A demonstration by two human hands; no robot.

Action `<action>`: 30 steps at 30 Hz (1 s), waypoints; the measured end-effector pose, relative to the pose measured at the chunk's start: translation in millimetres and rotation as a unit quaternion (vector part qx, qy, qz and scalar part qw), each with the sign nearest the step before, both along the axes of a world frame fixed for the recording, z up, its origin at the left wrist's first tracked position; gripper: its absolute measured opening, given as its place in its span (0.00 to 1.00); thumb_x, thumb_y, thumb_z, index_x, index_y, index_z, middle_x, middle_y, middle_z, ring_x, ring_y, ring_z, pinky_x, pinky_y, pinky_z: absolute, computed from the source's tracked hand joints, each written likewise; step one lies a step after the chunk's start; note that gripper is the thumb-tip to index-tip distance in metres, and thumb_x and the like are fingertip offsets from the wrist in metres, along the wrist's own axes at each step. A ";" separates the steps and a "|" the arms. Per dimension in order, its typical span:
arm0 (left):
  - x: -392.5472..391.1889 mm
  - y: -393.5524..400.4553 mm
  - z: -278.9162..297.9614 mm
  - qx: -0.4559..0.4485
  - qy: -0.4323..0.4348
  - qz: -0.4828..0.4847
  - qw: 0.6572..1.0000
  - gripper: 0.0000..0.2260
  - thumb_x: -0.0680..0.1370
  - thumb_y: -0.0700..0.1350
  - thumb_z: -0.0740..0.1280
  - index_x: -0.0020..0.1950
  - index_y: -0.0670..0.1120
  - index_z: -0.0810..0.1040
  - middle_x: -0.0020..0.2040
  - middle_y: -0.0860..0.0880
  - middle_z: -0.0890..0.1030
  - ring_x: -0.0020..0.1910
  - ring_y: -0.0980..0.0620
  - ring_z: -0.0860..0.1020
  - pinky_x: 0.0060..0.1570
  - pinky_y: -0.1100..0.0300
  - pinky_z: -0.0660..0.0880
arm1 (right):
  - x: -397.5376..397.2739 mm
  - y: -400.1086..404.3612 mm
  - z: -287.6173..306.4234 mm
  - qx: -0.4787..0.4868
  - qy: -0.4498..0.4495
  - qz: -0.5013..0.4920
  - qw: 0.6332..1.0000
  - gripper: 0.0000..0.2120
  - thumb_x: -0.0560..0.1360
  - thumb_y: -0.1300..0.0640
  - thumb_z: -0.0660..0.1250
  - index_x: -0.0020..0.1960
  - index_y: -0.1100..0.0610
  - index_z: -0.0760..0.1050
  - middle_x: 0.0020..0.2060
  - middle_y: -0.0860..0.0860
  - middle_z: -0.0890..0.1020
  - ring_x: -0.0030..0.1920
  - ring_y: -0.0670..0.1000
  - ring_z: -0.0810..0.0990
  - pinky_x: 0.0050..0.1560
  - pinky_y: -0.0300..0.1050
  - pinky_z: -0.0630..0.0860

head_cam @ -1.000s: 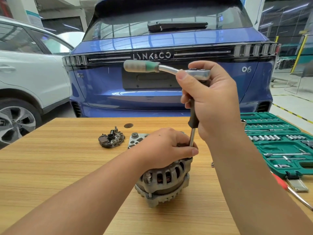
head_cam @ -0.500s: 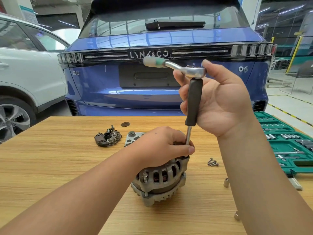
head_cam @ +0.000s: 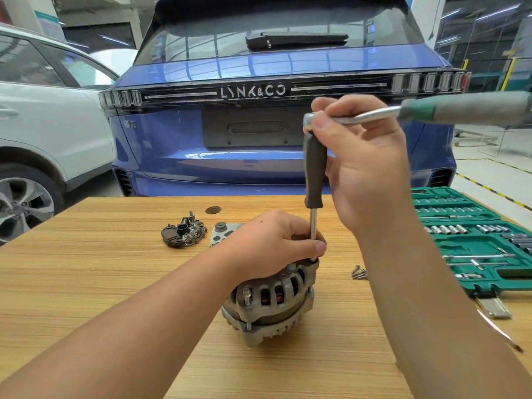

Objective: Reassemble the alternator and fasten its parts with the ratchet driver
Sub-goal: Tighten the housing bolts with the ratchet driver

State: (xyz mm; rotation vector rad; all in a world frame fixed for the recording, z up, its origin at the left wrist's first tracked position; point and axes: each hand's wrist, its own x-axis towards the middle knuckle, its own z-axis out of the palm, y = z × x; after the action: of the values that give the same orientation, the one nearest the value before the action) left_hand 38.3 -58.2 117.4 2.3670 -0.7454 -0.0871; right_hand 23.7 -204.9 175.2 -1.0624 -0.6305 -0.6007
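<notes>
A: Right hand (head_cam: 365,168) pinched the ratchet (head_cam: 374,115) head; left hand (head_cam: 273,243) clamped the alternator (head_cam: 273,298) on the desk (head_cam: 86,283).
B: Progress?
A: Housing joined, bolt being driven; rectifier (head_cam: 184,234), screws (head_cam: 358,274) left.

Ratchet handle (head_cam: 472,108) blurred, edge-cropped

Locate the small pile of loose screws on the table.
In the head view, the loose screws lie right of the alternator, left of the green socket case.

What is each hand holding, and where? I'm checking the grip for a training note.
Right hand grips the ratchet driver at its head; left hand steadies the driver's shaft atop the alternator.
</notes>
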 end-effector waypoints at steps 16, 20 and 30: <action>0.2 0.0 0.1 -0.004 -0.005 -0.008 1.000 0.05 0.80 0.58 0.68 0.45 0.66 0.82 0.45 0.63 0.85 0.46 0.63 0.81 0.47 0.58 0.76 | 15.5 -10.4 -7.4 -0.088 0.004 0.233 0.968 0.30 0.71 0.36 0.70 0.66 0.52 0.71 0.49 0.55 0.81 0.39 0.54 0.76 0.40 0.48 0.72; 0.8 -0.2 -1.0 -0.010 -0.007 -0.003 1.000 0.05 0.79 0.58 0.69 0.44 0.65 0.83 0.43 0.62 0.85 0.44 0.61 0.81 0.48 0.55 0.78 | 15.5 -7.8 -5.9 -0.058 0.058 0.204 0.976 0.19 0.80 0.50 0.68 0.68 0.53 0.71 0.44 0.53 0.79 0.37 0.52 0.78 0.39 0.49 0.70; -2.6 0.7 2.4 0.013 -0.021 -0.017 1.000 0.11 0.80 0.57 0.70 0.37 0.66 0.79 0.34 0.68 0.79 0.35 0.68 0.77 0.32 0.73 0.68 | -2.6 23.0 -6.7 -0.094 -0.044 -0.224 0.969 0.12 0.76 0.60 0.74 0.53 0.54 0.71 0.34 0.38 0.76 0.36 0.39 0.74 0.40 0.32 0.71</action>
State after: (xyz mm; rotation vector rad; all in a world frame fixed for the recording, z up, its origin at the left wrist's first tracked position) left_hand 35.7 -57.5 119.8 2.3871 -0.8097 -0.0616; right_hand 21.2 -181.9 168.4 -1.3768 -0.5315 -1.0003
